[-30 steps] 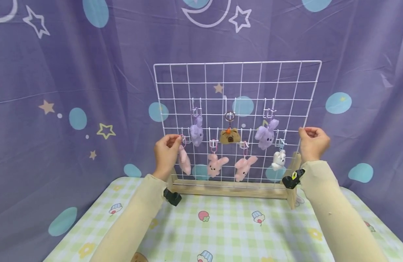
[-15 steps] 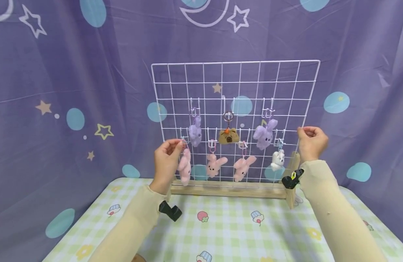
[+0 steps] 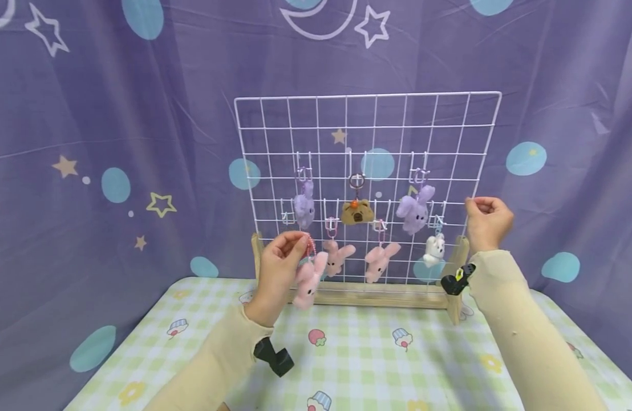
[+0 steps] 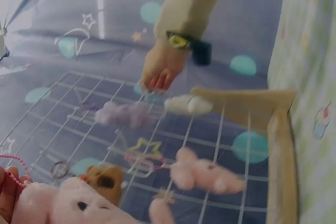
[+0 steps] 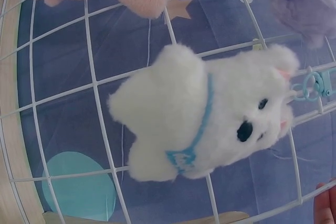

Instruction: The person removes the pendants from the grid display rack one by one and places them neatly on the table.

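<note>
My left hand (image 3: 281, 264) pinches the pink bead chain of a pink plush bunny keychain (image 3: 310, 279), which dangles in front of the lower left of a white wire grid (image 3: 367, 95). Close up in the left wrist view, the same bunny (image 4: 79, 203) fills the bottom left corner. Out at the grid's right side edge, my right hand (image 3: 488, 222) grips the wire between thumb and fingers. A white plush dog keychain (image 3: 435, 250) with a blue collar hangs just left of that hand. Behind the left hand, a white hook (image 3: 287, 217) carries nothing.
Other keychains hang on the grid: two purple bunnies (image 3: 416, 212), a brown bear head (image 3: 357, 212) and two pink bunnies (image 3: 381, 262). A wooden stand (image 3: 383, 297) holds the grid upright on a checked tablecloth (image 3: 357, 354). Purple curtain (image 3: 141, 85) surrounds the table.
My left hand has drawn the pink bunny keychain off its left hook and moved it right, down and nearer. My right hand stays at the grid's edge.
</note>
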The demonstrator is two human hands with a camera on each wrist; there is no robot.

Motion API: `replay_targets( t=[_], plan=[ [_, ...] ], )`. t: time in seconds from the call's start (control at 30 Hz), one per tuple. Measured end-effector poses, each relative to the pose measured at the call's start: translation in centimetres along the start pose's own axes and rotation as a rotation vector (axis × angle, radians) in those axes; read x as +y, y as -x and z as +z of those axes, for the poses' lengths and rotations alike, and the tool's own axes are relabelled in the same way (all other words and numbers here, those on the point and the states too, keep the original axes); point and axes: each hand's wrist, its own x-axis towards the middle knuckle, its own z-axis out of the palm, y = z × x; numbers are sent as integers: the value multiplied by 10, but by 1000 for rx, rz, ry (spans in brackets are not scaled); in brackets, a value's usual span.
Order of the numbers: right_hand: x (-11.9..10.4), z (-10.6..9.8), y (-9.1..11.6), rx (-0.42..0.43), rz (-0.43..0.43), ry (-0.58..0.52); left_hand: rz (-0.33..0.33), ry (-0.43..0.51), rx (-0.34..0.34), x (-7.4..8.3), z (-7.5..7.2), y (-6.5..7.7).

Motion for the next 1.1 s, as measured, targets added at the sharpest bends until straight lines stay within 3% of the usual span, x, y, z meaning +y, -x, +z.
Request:
replay_targets(
  t=[0.27, 0.5, 0.8, 1.1],
  plan=[
    [2, 0, -2, 3, 15, -18, -77, 44, -72, -11, 10, 15],
    [2, 1, -1, 2, 7, -17, -187, 52, -116, -20, 15, 26],
    [0, 1, -3, -1, 20, -67, -244, 109, -168, -34, 25, 37],
    [3, 1, -3, 1, -15, -24, -314, 108, -241, -48, 33, 53]
  ],
)
